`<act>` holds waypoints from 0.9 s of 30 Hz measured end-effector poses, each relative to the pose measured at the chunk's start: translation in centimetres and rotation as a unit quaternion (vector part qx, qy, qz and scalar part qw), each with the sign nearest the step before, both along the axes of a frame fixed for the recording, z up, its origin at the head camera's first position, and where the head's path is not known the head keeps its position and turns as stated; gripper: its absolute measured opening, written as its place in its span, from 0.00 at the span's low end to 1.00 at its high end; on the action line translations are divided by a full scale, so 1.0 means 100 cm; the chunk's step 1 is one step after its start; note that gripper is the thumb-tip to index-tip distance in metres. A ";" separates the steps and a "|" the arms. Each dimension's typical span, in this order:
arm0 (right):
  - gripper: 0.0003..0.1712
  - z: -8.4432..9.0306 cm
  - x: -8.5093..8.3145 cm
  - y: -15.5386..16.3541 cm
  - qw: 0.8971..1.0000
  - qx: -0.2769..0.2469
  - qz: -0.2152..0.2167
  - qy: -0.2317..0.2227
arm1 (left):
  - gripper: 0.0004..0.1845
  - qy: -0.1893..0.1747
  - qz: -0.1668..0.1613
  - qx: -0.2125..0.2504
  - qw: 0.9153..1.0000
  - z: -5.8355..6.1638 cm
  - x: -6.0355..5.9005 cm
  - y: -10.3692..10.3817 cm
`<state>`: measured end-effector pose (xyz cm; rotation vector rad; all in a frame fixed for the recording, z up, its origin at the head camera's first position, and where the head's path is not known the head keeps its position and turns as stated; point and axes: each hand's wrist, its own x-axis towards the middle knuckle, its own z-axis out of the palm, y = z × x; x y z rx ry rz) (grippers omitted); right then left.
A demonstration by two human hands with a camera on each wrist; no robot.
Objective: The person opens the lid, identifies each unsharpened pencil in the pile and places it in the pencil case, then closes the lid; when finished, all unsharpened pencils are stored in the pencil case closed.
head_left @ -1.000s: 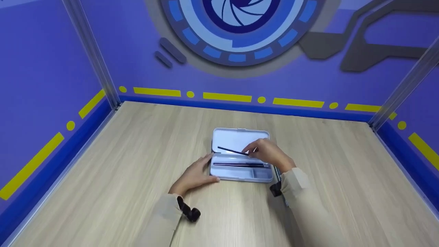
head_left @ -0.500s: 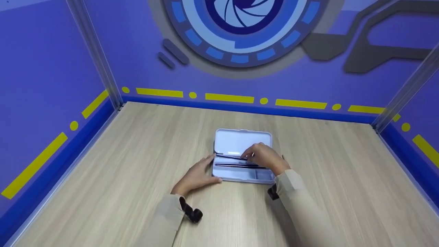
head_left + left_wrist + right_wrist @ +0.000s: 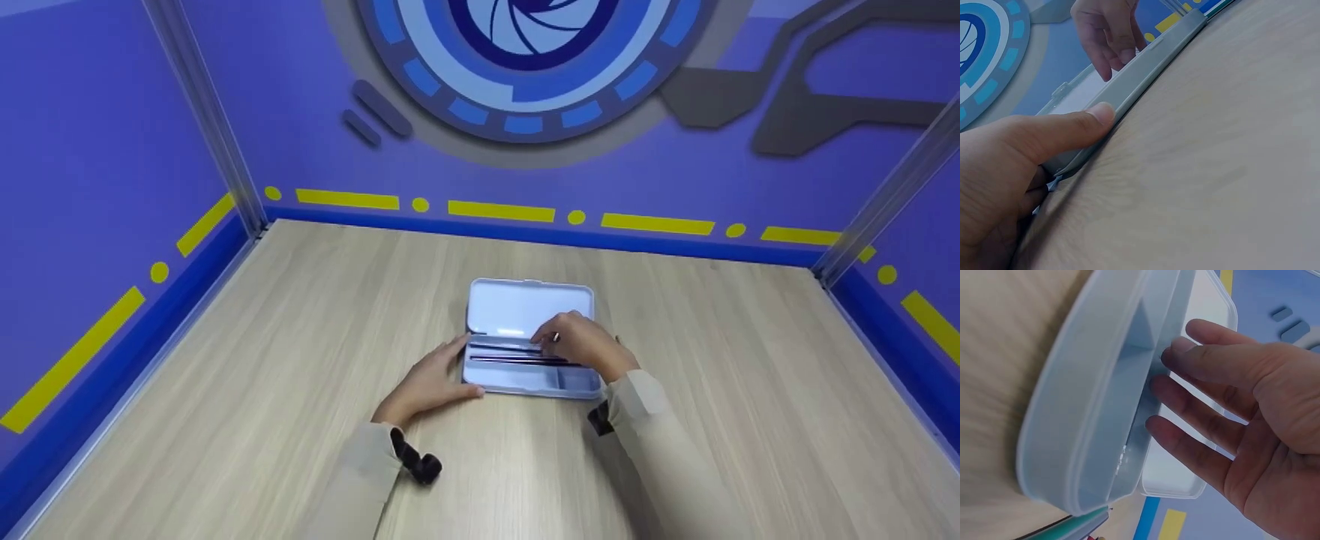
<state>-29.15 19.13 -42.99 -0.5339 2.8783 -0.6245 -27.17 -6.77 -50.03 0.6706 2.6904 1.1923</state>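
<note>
A pale pencil case (image 3: 514, 380) lies on the table with its lid (image 3: 510, 304) folded back. Dark pencils (image 3: 517, 360) rest lengthwise in its tray. My left hand (image 3: 427, 386) grips the case's left end, thumb (image 3: 1081, 129) against the front wall in the left wrist view. Over the back part of the tray, my right hand (image 3: 585, 345) pinches one dark pencil (image 3: 499, 347) by its right part, low in the compartment. Thumb and index tip meet in the right wrist view, where the other fingers (image 3: 1190, 453) are spread and the pinched pencil is hidden.
The tray's front part has a small section at the right. A green item (image 3: 1075, 526) lies beside the case's right end, hidden under the right arm in the head view. Blue printed panels (image 3: 450, 172) wall the wooden table (image 3: 360, 300) at the back and sides.
My right hand has lowered the pencil from over the lid into the back of the tray, bringing it parallel with the other pencils. The left hand stays at the case's left end.
</note>
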 end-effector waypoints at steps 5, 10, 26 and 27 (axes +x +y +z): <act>0.13 0.004 0.005 0.008 1.000 -0.020 -0.003 -0.006 | 0.53 -0.006 0.002 0.001 1.000 -0.002 0.000 0.000; 0.13 0.008 0.010 0.020 0.999 -0.036 -0.026 -0.016 | 0.53 -0.004 0.002 -0.001 1.000 -0.002 0.001 0.000; 0.15 0.008 0.040 0.091 0.989 -0.108 -0.104 0.022 | 0.52 0.007 -0.005 0.016 1.000 -0.003 -0.002 0.000; 0.15 0.007 0.042 0.095 0.988 -0.110 -0.110 0.018 | 0.52 0.009 -0.007 0.016 1.000 -0.003 -0.002 0.000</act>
